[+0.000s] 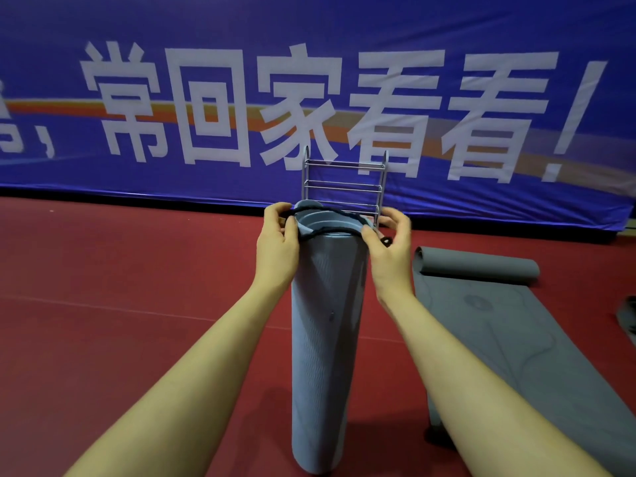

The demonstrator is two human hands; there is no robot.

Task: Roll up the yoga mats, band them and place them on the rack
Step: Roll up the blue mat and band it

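Observation:
A rolled blue-grey yoga mat point(327, 339) stands upright on the red floor in front of me. A thin black elastic band point(330, 231) is stretched across its top end. My left hand point(278, 242) pinches the band at the mat's left rim. My right hand point(389, 246) pinches it at the right rim, with a bit of band showing by the thumb. A grey metal rack point(344, 182) with horizontal bars stands behind the mat against the banner. A second grey mat point(499, 325) lies to the right, mostly flat, its far end partly rolled.
A blue banner point(309, 80) with large white characters hangs along the back wall. Red floor point(120, 287) stretches out to the left. A dark grey object point(628, 318) is cut off at the right edge.

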